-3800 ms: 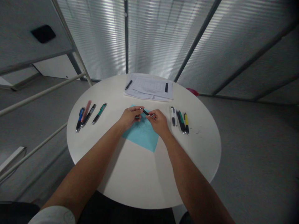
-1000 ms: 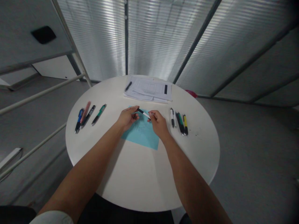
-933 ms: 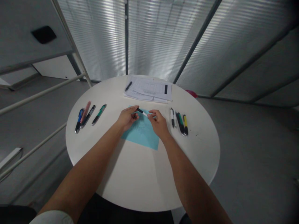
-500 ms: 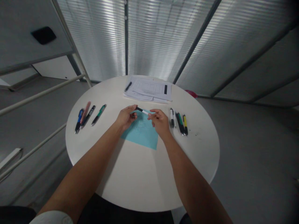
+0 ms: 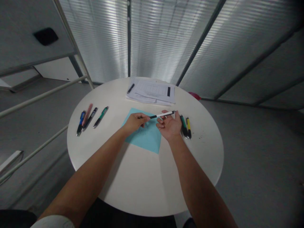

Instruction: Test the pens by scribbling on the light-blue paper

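Observation:
A white pen (image 5: 163,114) with a black grip is held above a light blue sheet of paper (image 5: 144,137). My left hand (image 5: 137,122) pinches its black grip end between thumb and fingers. My right hand (image 5: 170,126) is turned palm up, its fingers apart and partly curled behind the pen. The thumb of that hand is at the pen's far, dark-tipped end and seems to touch it. Beside my right hand lie a green and black pen (image 5: 183,126) and a yellow and black pen (image 5: 188,126); the hand hides part of that group.
On the left of the round white table (image 5: 140,183) lie a blue pen (image 5: 81,123), a pink pen (image 5: 87,114), a dark pen (image 5: 89,119) and a green pen (image 5: 100,117). Papers (image 5: 150,91) with a black pen (image 5: 130,88) are at the back. A metal rail (image 5: 42,96) stands left.
The pen has swung so its far end points up and right, and more of its white barrel shows. My right hand has moved right, turned palm up and loosened from its pinch.

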Demonstrator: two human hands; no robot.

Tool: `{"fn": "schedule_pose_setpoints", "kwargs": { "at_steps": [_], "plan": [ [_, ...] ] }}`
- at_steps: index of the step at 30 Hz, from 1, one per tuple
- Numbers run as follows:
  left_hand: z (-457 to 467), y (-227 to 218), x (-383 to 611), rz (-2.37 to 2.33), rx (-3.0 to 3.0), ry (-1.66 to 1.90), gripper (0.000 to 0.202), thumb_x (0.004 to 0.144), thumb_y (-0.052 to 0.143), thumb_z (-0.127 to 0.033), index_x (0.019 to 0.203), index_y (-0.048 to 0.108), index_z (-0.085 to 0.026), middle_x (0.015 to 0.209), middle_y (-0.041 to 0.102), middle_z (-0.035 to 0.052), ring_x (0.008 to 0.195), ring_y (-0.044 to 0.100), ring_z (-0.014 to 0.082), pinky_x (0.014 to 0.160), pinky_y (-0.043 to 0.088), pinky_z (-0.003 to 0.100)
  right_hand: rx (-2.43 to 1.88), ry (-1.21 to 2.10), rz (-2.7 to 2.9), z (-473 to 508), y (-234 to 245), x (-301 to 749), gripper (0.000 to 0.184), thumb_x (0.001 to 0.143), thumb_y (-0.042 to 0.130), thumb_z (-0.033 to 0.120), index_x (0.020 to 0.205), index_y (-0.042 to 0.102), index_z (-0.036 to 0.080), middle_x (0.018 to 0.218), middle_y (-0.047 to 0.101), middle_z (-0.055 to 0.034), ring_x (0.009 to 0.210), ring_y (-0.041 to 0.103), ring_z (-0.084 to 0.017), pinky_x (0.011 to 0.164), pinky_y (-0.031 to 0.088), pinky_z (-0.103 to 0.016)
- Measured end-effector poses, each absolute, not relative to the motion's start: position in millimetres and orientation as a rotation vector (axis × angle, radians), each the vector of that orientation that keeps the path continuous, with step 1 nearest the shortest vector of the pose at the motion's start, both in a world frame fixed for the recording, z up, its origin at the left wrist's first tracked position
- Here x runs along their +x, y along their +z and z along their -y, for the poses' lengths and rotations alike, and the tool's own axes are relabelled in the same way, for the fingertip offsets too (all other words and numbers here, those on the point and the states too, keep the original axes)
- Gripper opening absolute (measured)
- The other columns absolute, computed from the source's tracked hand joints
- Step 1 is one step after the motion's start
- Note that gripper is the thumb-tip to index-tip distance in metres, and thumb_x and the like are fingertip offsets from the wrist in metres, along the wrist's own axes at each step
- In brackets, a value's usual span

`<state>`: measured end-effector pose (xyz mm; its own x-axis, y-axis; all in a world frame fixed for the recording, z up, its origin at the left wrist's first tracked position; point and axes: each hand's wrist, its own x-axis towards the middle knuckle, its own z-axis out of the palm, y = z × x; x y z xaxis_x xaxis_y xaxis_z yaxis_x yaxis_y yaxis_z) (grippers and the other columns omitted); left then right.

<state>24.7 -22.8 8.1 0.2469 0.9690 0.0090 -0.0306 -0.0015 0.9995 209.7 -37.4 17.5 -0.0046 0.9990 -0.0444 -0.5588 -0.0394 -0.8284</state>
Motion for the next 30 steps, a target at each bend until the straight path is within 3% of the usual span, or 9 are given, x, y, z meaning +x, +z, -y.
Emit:
{"fn": "schedule_pose_setpoints", "kwargs": {
  "at_steps": [4, 7, 12, 19, 25, 28, 30],
  "plan": [
    [21, 5, 25, -1.004, 1.283, 1.050, 0.023, 0.071, 0.076, -0.036, 0.076, 0.071, -0.013, 0.056, 0.058, 0.0007, 0.048, 0.051, 0.0096, 0.049, 0.038, 0.023, -0.866, 1.460, 0.809, 40, 20, 207, 0.066, 0.079, 0.031, 0.082, 0.083, 0.058, 0.022, 0.084, 0.065, -0.0091, 0.058, 0.050, -0.017, 0.042, 0.029, -0.025],
    [22, 5, 26, -1.027, 1.276, 1.050, 0.022, 0.070, 0.077, -0.033, 0.079, 0.072, -0.013, 0.057, 0.059, 0.0010, 0.047, 0.052, 0.0099, 0.048, 0.039, 0.023, -0.840, 1.469, 0.837, 42, 21, 208, 0.066, 0.079, 0.029, 0.082, 0.081, 0.056, 0.022, 0.090, 0.065, -0.0097, 0.062, 0.053, -0.017, 0.046, 0.036, -0.027],
    [25, 11, 28, -1.009, 1.171, 1.095, 0.020, 0.070, 0.076, -0.024, 0.087, 0.071, -0.014, 0.056, 0.056, -0.0010, 0.043, 0.048, 0.0079, 0.044, 0.034, 0.021, -0.796, 1.422, 0.914, 41, 17, 212, 0.057, 0.083, 0.029, 0.077, 0.071, 0.045, 0.024, 0.078, 0.056, -0.0047, 0.058, 0.048, -0.016, 0.050, 0.041, -0.031],
    [19, 14, 22, -0.948, 0.776, 1.210, 0.013, 0.070, 0.069, -0.014, 0.081, 0.063, -0.016, 0.049, 0.032, -0.0088, 0.038, 0.027, 0.0029, 0.038, 0.018, 0.017, -0.780, 1.369, 0.818, 39, 15, 213, 0.057, 0.082, 0.031, 0.079, 0.067, 0.040, 0.025, 0.069, 0.048, -0.0018, 0.053, 0.041, -0.015, 0.047, 0.040, -0.031],
    [17, 17, 20, -0.916, 0.635, 1.244, 0.016, 0.067, 0.066, -0.015, 0.081, 0.059, -0.016, 0.061, 0.042, -0.0056, 0.041, 0.030, 0.0018, 0.037, 0.017, 0.017, -0.775, 1.370, 0.724, 39, 23, 213, 0.062, 0.078, 0.035, 0.084, 0.062, 0.037, 0.024, 0.055, 0.037, 0.0047, 0.040, 0.024, -0.008, 0.037, 0.028, -0.025],
    [17, 18, 21, -0.916, 0.629, 1.241, 0.014, 0.068, 0.067, -0.016, 0.079, 0.058, -0.015, 0.061, 0.041, -0.0055, 0.041, 0.031, 0.0017, 0.037, 0.018, 0.017, -0.804, 1.349, 0.682, 36, 24, 211, 0.060, 0.080, 0.047, 0.077, 0.058, 0.031, 0.024, 0.047, 0.028, 0.0079, 0.037, 0.017, -0.007, 0.033, 0.020, -0.023],
    [17, 18, 20, -0.903, 0.610, 1.240, 0.012, 0.069, 0.066, -0.018, 0.078, 0.058, -0.015, 0.061, 0.042, -0.0052, 0.041, 0.031, 0.0017, 0.037, 0.018, 0.017, -0.826, 1.326, 0.649, 34, 23, 211, 0.056, 0.081, 0.052, 0.071, 0.059, 0.035, 0.023, 0.046, 0.034, 0.0075, 0.036, 0.018, -0.006, 0.033, 0.020, -0.022]
  ]
}}
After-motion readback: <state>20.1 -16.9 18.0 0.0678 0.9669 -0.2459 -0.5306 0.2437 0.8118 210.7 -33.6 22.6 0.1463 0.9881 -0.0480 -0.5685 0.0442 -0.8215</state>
